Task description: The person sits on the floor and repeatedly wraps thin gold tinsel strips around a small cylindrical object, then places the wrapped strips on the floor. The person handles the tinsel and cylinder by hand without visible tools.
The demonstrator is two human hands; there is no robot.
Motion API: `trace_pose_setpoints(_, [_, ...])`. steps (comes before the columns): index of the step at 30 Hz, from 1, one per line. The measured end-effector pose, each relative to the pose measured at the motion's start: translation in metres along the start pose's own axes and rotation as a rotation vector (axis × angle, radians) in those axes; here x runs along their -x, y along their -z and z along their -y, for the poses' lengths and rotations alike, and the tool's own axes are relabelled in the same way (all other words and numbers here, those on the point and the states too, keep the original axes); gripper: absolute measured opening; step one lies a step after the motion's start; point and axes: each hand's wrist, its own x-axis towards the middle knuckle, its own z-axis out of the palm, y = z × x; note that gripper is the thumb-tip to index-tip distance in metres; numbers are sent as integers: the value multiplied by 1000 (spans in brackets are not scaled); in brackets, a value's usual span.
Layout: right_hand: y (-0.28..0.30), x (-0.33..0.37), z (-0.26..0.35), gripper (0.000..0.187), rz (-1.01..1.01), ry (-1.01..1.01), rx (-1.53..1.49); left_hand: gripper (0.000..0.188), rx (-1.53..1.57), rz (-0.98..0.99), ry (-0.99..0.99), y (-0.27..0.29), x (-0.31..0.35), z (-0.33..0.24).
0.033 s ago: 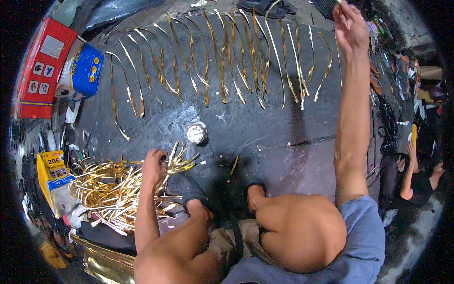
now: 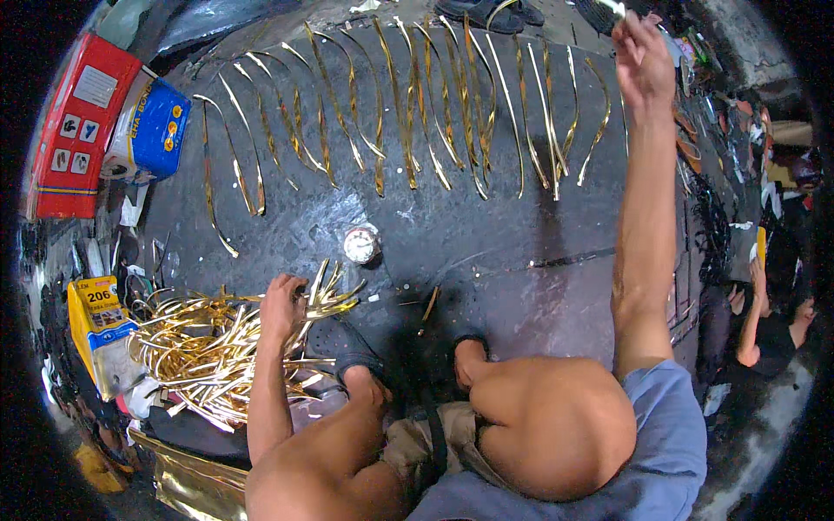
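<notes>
My left hand [image 2: 282,308] is curled at the edge of a tangled pile of gold strips [image 2: 200,339]. A bunch of these strips [image 2: 328,300] fans out beside its fingers, and the hand appears closed round it; the palm side is hidden. At the far right, my stretched-out right hand [image 2: 647,65] has its fingers pinched. A pale strip end [image 2: 613,7] juts from the fingertips, partly beyond the picture's edge. Across the far part of the dark mat [image 2: 486,234], several gold strips [image 2: 410,104] lie side by side in a row, running away from me.
A small round whitish container [image 2: 360,245] stands mid-mat. Red [image 2: 78,130] and blue [image 2: 156,130] tins stand far left; a yellow box [image 2: 97,321] is beside the pile. Dark shoes [image 2: 486,13] sit beyond the strips. To the right are scraps and another person's arm [image 2: 754,304].
My right hand has shifted slightly toward me, and the pale strip end now shows more beyond its fingertips. The left hand looks unmoved.
</notes>
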Motion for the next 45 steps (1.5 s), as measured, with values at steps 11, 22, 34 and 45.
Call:
trace_pose_setpoints(11, [126, 224, -193, 29, -385, -439, 766, 16, -115, -19, -121, -6, -22, 9])
trace_pose_setpoints(22, [-124, 344, -171, 83, 673, -350, 787, 19, 351, -79, 142, 34, -34, 4])
trace_pose_setpoints(34, [-175, 345, -178, 52, 242, -480, 338, 41, 1180, 127, 292, 9, -46, -33])
trace_pose_setpoints(45, [-149, 349, -181, 58, 224, -288, 789, 43, 1448, 338, 371, 2, -43, -44])
